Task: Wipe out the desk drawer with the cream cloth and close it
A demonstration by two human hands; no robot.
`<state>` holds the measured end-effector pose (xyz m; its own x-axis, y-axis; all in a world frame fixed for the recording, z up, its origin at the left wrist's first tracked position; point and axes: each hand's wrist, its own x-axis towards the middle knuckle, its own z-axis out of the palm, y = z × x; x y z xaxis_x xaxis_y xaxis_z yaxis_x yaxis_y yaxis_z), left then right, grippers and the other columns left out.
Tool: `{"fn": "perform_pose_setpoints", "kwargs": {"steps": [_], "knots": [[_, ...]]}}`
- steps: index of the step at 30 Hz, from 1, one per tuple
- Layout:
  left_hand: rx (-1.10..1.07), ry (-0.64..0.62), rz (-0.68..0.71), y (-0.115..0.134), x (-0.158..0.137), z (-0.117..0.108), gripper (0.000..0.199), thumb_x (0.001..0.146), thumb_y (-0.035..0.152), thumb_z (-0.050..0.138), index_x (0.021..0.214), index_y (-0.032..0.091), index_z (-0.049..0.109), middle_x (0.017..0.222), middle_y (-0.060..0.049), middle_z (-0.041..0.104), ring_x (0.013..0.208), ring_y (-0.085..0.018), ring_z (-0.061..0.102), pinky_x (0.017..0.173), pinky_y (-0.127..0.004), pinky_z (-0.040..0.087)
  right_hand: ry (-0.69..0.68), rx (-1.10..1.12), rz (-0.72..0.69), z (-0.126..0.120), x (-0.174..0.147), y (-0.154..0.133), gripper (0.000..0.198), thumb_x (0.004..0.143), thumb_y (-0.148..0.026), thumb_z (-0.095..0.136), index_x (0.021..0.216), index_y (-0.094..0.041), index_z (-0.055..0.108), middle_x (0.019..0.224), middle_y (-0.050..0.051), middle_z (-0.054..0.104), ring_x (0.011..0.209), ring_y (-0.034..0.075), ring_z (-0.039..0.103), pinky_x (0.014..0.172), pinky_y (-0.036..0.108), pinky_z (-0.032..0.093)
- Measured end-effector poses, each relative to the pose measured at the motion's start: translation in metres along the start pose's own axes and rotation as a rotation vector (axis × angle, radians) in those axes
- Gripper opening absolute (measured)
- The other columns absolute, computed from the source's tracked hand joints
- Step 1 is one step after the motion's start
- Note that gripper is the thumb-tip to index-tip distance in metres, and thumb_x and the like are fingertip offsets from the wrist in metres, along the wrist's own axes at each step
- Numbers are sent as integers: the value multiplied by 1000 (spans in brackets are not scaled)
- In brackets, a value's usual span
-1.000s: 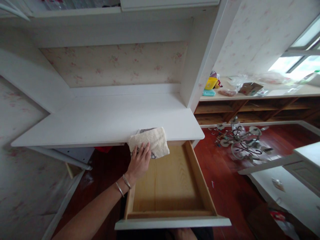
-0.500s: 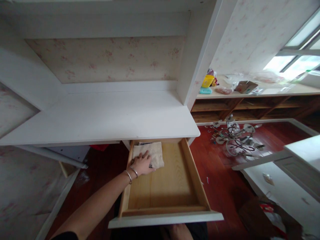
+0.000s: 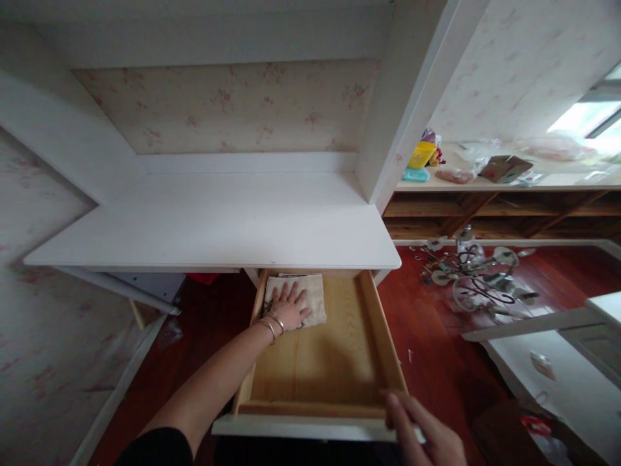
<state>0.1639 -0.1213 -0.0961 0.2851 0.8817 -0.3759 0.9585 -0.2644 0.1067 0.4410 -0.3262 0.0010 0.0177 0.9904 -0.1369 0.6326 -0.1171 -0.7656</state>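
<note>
A wooden drawer [image 3: 339, 362] with a white front is pulled out beneath the white desk [image 3: 252, 220]. In its back left corner lies a folded beige cloth [image 3: 316, 298], with a thin dark-edged piece showing behind it. My left hand [image 3: 290, 307], wearing two silver bangles, rests flat on the cloth with its fingers spread. At the drawer's front right corner is my right hand [image 3: 427, 430], somewhat blurred. Its fingers bend around the drawer front, and a bit of white shows between them.
A chandelier [image 3: 478, 275] lies on the red wooden floor to the right. Behind it, a long shelf unit [image 3: 436, 206] bears plastic bags, a yellow container [image 3: 421, 155] and a cardboard piece. White furniture [image 3: 538, 362] and an opened box [image 3: 514, 427] stand at lower right.
My right hand has come up from below the drawer to its front right corner. My left hand remains on the cloth, fingers more spread. The view has shifted slightly left.
</note>
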Motion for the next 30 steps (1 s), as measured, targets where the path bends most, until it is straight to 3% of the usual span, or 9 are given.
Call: {"fn": "perform_pose_setpoints", "kwargs": {"steps": [2, 4, 8, 11, 14, 19, 25, 30], "knots": [[-2, 27, -5, 6, 4, 5, 75, 89, 67, 22, 153, 28, 22, 162, -9, 6, 146, -41, 2, 110, -69, 0, 332, -92, 50, -14, 15, 12, 56, 88, -68, 40, 102, -21, 68, 108, 13, 68, 103, 30, 62, 93, 40, 48], [-16, 56, 22, 12, 8, 10, 75, 89, 67, 20, 152, 27, 23, 162, -10, 7, 146, -39, 1, 110, -68, -2, 419, -137, 105, -14, 26, 27, 63, 85, -72, 39, 110, -19, 63, 117, 15, 64, 110, 31, 59, 97, 45, 44], [-55, 103, 107, 32, 22, 10, 76, 90, 67, 17, 152, 24, 23, 161, -12, 9, 148, -31, 2, 113, -63, -1, 301, -114, 293, -2, 31, 43, 63, 87, -69, 35, 126, -23, 52, 124, 13, 61, 97, 27, 66, 76, 38, 53], [-81, 105, 94, 54, 37, 8, 78, 89, 68, 15, 152, 23, 24, 161, -12, 8, 147, -33, -1, 111, -66, -2, 204, -97, 398, -1, 33, 41, 63, 87, -69, 35, 129, -24, 49, 121, 10, 64, 99, 27, 66, 77, 38, 53], [-93, 111, 112, 81, 51, 6, 80, 88, 69, 13, 152, 23, 24, 161, -13, 9, 147, -35, -3, 110, -68, -4, 158, -101, 371, -3, 37, 38, 60, 88, -67, 35, 127, -25, 50, 116, 9, 66, 100, 27, 65, 82, 40, 51], [-136, 87, 151, 115, 65, 5, 79, 86, 70, 16, 153, 28, 22, 162, -10, 7, 147, -36, -4, 109, -69, -6, 190, -162, 220, -1, 41, 42, 50, 90, -60, 37, 120, -25, 55, 115, 9, 67, 98, 25, 66, 79, 35, 53], [-170, 45, 147, 124, 71, 3, 80, 85, 71, 18, 153, 29, 20, 162, -13, 3, 146, -38, -2, 106, -72, -7, 208, -218, 156, -1, 42, 42, 46, 91, -56, 37, 117, -25, 58, 114, 8, 67, 99, 24, 66, 78, 32, 54], [-151, 17, 138, 126, 66, -4, 78, 86, 70, 20, 152, 29, 22, 161, -13, 7, 146, -39, 3, 106, -72, -2, 183, -187, 197, -1, 42, 41, 48, 91, -58, 36, 117, -24, 57, 117, 9, 65, 103, 25, 64, 81, 34, 53]]}}
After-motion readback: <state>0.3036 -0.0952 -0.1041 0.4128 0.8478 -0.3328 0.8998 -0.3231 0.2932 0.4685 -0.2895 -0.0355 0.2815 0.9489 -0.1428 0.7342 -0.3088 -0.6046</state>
